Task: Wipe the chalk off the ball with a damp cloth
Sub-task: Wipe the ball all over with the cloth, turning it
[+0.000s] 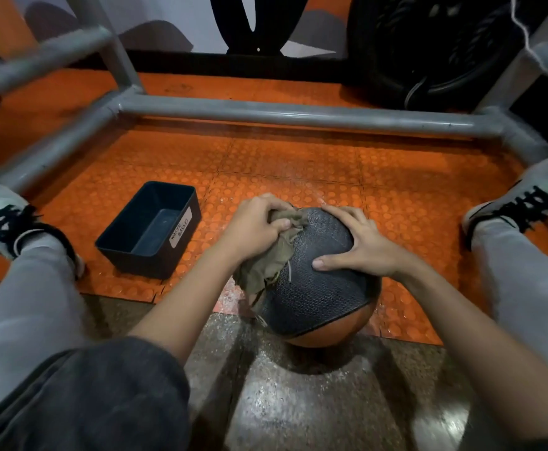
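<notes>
The ball [318, 288] is black with a fine grainy texture, and its lower part is orange. The cloth [266, 268] is olive green. The floor mat [298, 164] is bright orange with round studs, while the bare floor [266, 402] is speckled grey-brown. The bin [149, 255] is almost black with a white label [180, 226].
</notes>
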`<act>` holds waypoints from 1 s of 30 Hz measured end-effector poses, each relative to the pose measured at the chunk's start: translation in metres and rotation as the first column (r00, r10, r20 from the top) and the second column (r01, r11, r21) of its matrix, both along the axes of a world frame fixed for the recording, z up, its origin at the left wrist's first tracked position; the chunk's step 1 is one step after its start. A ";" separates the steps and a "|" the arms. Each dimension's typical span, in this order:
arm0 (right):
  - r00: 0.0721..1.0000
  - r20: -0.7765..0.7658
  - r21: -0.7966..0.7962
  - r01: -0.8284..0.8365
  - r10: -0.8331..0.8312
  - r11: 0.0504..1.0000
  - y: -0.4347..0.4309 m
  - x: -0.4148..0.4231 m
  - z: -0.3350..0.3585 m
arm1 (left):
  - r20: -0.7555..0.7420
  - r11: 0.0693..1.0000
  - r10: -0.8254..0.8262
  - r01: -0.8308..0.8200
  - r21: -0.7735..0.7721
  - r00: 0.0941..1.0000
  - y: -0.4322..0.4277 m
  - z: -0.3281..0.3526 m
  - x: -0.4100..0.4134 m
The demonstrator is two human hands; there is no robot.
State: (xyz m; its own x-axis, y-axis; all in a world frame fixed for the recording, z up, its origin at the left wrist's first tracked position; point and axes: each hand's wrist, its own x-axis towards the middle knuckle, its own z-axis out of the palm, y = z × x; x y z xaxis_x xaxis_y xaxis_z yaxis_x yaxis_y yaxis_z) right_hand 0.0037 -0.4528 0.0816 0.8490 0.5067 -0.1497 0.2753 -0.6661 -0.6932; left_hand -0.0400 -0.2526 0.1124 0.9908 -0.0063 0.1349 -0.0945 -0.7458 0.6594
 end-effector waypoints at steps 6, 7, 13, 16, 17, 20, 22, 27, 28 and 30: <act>0.999 -0.023 -0.020 0.046 -0.046 0.999 0.008 0.002 0.003 | 0.043 0.992 0.081 -0.085 0.092 0.996 0.002 0.026 -0.018; 0.998 -0.036 -0.032 0.054 -0.055 0.998 0.010 0.001 0.006 | 0.068 0.991 0.080 -0.086 0.098 0.994 0.002 0.036 -0.028; 0.996 -0.013 -0.039 0.088 -0.088 0.995 0.022 -0.008 0.013 | 0.171 0.984 0.136 -0.153 0.093 0.976 -0.001 0.073 -0.084; 0.998 0.006 -0.059 0.059 -0.058 0.997 0.027 -0.015 0.016 | 0.155 0.977 0.184 -0.198 0.078 0.971 0.002 0.058 -0.105; 0.999 0.016 -0.066 0.050 -0.049 0.997 0.028 -0.018 0.016 | 0.145 0.973 0.209 -0.220 0.062 0.967 0.003 0.048 -0.108; 0.999 0.049 -0.094 0.018 -0.013 0.995 0.035 -0.025 0.014 | 0.117 0.961 0.275 -0.277 -0.003 0.954 0.001 0.018 -0.100; 0.996 0.082 -0.121 -0.012 0.022 0.993 0.039 -0.029 0.014 | 0.117 0.949 0.313 -0.305 -0.084 0.942 -0.005 0.009 -0.086; 0.990 0.137 -0.087 -0.017 0.029 0.996 0.035 -0.031 0.012 | 0.207 0.957 0.268 -0.235 -0.171 0.941 -0.013 0.009 -0.031; 0.991 0.132 -0.069 -0.016 0.025 0.998 0.033 -0.031 0.010 | 0.208 0.949 0.279 -0.236 -0.209 0.937 -0.013 0.008 -0.022; 0.995 0.098 -0.037 -0.006 0.010 0.999 0.028 -0.028 0.009 | 0.175 0.940 0.281 -0.234 -0.247 0.944 -0.013 0.005 -0.005</act>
State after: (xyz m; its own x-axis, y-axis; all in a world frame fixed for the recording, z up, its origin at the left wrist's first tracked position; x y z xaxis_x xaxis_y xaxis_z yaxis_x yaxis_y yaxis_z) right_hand -0.0239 -0.4247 0.0904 0.8563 0.5094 -0.0848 0.3460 -0.6879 -0.6380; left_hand -0.0450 -0.2659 0.1171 0.9051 0.2980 0.3034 -0.0688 -0.6014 0.7960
